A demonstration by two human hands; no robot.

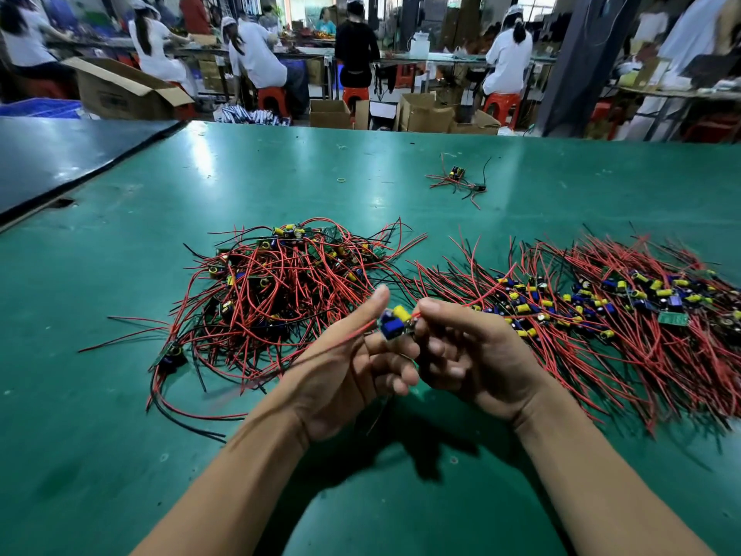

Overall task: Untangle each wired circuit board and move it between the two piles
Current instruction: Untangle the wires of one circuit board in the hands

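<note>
- At lower centre of the frame, your left hand (345, 379) and right hand (473, 363) both grip one circuit board (395, 323), held above the counter (120, 435) between the two piles.
- Step in hand, by my reading: freeing its red leads from the tangled pile (280, 290) at centre left; one lead trails across your left palm.
- Next, draw that lead clear, then probably lay the board on the combed pile (601, 307) at right, wires parallel.
- Blur hides where the leads end; the frame's right edge cuts off the combed pile; your fingers cover the board's underside.
</note>
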